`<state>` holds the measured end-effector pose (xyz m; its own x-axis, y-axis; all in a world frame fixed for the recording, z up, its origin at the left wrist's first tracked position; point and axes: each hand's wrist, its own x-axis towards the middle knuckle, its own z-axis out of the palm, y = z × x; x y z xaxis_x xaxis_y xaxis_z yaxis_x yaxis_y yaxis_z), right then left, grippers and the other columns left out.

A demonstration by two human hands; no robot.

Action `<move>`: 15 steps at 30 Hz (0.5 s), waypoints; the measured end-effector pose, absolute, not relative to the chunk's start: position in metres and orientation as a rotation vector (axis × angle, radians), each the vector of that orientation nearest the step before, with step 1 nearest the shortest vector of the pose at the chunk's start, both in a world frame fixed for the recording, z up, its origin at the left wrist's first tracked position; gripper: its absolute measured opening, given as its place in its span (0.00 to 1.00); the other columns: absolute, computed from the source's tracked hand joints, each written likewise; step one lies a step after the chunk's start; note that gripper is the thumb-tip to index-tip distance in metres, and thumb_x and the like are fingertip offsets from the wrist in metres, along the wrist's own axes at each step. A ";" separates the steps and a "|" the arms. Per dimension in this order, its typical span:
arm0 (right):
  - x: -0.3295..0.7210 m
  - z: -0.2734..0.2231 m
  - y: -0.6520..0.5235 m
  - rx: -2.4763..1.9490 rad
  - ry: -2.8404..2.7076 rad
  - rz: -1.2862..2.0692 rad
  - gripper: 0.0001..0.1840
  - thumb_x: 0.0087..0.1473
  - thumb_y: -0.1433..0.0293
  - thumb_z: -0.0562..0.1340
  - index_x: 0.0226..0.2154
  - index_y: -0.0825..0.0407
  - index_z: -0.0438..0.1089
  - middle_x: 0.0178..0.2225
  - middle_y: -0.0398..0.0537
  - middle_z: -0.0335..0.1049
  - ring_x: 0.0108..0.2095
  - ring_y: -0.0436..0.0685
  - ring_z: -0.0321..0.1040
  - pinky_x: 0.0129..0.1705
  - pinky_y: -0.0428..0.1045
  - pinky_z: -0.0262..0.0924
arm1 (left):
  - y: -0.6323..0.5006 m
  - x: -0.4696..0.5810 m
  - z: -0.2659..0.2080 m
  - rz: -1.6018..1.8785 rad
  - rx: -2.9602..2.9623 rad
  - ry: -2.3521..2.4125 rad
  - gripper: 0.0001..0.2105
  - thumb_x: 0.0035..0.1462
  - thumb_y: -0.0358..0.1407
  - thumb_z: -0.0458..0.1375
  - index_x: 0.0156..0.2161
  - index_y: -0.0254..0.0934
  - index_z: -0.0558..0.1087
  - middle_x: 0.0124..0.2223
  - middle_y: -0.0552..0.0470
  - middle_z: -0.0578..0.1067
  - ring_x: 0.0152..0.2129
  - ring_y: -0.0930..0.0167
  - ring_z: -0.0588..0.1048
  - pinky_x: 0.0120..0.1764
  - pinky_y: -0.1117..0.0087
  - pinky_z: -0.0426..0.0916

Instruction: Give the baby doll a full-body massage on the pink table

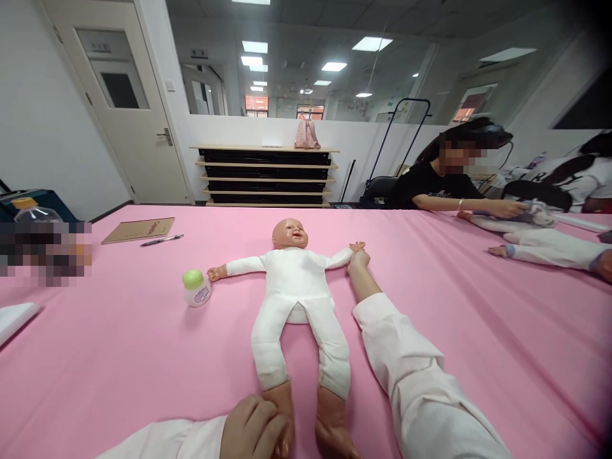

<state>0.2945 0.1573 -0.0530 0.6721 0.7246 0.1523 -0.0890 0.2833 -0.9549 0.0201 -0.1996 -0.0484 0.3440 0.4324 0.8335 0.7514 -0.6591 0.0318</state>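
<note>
A baby doll (297, 280) with a white cloth body lies on its back on the pink-covered table, arms spread and feet toward me. My right hand (358, 260) is closed around the doll's wrist on the right side of the view. Near the bottom edge, my left hand (253, 428) curls over the doll's foot on the left, its fingers wrapped round the ankle and partly hiding it. Beside the doll's other hand stands a small jar (196, 288) with a green lid.
A brown notebook (138, 231) and a pen (162, 240) lie at the back left. White paper (16, 322) is at the left edge. Across the table at right, a person in a black shirt (435, 182) handles another doll (557, 247). Stacked shelves (268, 177) stand behind.
</note>
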 end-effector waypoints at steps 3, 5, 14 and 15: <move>0.285 -0.033 0.149 -1.085 -0.707 0.594 0.21 0.51 0.58 0.46 0.37 0.55 0.64 0.45 0.54 0.66 0.47 0.54 0.63 0.51 0.53 0.57 | -0.201 0.012 -0.029 -1.201 -2.285 -0.944 0.10 0.59 0.30 0.46 0.33 0.32 0.70 0.24 0.52 0.71 0.21 0.77 0.69 0.24 0.78 0.66; 0.274 -0.015 0.139 -1.012 -0.786 0.593 0.22 0.50 0.58 0.49 0.39 0.57 0.65 0.46 0.55 0.66 0.48 0.54 0.63 0.51 0.53 0.56 | -0.201 0.009 -0.012 -1.223 -2.234 -0.937 0.09 0.58 0.28 0.47 0.34 0.32 0.70 0.25 0.51 0.72 0.24 0.75 0.70 0.27 0.76 0.67; 0.198 0.028 0.075 -0.816 -1.828 0.901 0.21 0.43 0.59 0.63 0.40 0.50 0.70 0.46 0.48 0.69 0.49 0.58 0.62 0.51 0.53 0.56 | -0.152 0.046 0.048 -1.125 -2.514 -0.697 0.11 0.58 0.26 0.43 0.37 0.29 0.68 0.31 0.48 0.70 0.34 0.71 0.68 0.33 0.72 0.68; 0.194 0.027 0.072 -0.831 -1.938 0.894 0.20 0.42 0.59 0.64 0.39 0.50 0.71 0.44 0.47 0.69 0.49 0.58 0.62 0.52 0.53 0.56 | -0.141 0.053 0.046 -1.082 -2.531 -0.663 0.11 0.57 0.25 0.43 0.36 0.29 0.68 0.30 0.48 0.69 0.33 0.71 0.68 0.34 0.71 0.68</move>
